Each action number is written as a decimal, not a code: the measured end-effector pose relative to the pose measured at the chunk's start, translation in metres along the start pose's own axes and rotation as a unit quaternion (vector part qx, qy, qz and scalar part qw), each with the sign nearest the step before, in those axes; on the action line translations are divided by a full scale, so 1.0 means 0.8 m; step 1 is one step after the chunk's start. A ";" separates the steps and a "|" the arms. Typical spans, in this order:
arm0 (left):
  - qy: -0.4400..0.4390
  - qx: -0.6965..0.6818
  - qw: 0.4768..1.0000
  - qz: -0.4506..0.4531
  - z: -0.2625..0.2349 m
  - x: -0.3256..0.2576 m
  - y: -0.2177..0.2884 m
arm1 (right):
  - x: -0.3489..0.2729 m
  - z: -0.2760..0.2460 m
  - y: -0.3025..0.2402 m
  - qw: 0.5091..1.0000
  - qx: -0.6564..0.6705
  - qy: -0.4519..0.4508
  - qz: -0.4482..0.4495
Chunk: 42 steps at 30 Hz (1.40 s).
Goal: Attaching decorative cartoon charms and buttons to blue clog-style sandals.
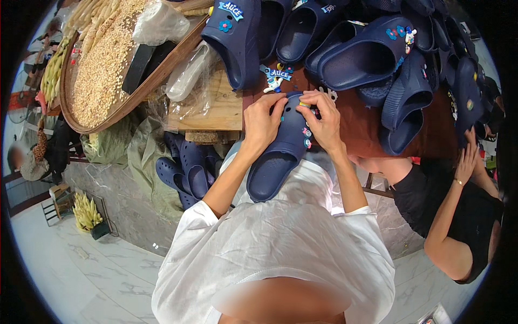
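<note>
A navy clog (274, 164) rests at the table's edge before me, its heel toward my body and its toe away. My left hand (263, 121) is closed on the left side of its toe, with thumb and forefinger near the holes. With thumb and fingers pinched, my right hand (325, 121) presses a small yellowish shoe charm (304, 104) at the toe's upper right. Pink and white charms (307, 136) sit along the clog's right side. Beyond the toe lie loose charms (275, 78), among them a blue banner shape and a white figure.
Decorated navy clogs (359, 56) are heaped at the back and right. At the left, a woven tray (97, 127) holds pale kernels beside a wooden board (208, 110). More plain clogs (186, 164) lie lower left. On the right a co-worker's hand (467, 162) touches a clog.
</note>
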<state>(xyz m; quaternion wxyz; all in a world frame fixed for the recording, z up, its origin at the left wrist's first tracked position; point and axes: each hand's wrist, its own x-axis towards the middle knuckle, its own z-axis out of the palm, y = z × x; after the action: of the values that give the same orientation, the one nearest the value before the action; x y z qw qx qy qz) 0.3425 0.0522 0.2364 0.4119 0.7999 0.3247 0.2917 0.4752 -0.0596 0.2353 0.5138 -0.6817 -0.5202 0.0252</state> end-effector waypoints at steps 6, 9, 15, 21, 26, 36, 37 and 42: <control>-0.004 -0.016 1.000 -0.016 -0.002 0.004 0.004 | 0.002 -0.004 0.004 0.999 -0.011 -0.024 -0.042; -0.017 -0.015 0.999 -0.024 -0.006 0.025 0.005 | -0.002 -0.006 0.006 0.999 -0.007 -0.023 -0.043; -0.022 0.069 0.994 0.078 0.003 0.041 -0.002 | 0.007 -0.005 -0.003 0.999 -0.002 -0.050 0.008; -0.130 -0.064 0.987 0.063 -0.001 0.003 -0.002 | 0.002 -0.007 0.001 0.999 0.010 -0.039 0.019; -0.136 -0.123 0.983 0.007 0.001 -0.002 -0.004 | 0.001 -0.014 -0.028 0.990 -0.124 -0.061 -0.025; -0.153 -0.088 0.984 0.007 -0.002 0.001 0.003 | 0.001 -0.002 -0.027 0.980 -0.192 -0.045 -0.008; -0.152 -0.087 0.984 0.006 -0.003 0.001 0.004 | 0.001 -0.002 -0.026 0.981 -0.187 -0.047 -0.014; -0.155 -0.095 0.983 -0.012 -0.003 0.005 0.006 | -0.018 0.000 -0.010 0.993 -0.121 0.010 -0.004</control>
<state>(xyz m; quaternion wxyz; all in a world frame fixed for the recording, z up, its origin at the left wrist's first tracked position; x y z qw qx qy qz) 0.3448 0.0544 0.2428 0.5351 0.7884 0.2375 0.1890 0.4634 -0.0707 0.2341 0.4331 -0.7368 -0.5171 -0.0465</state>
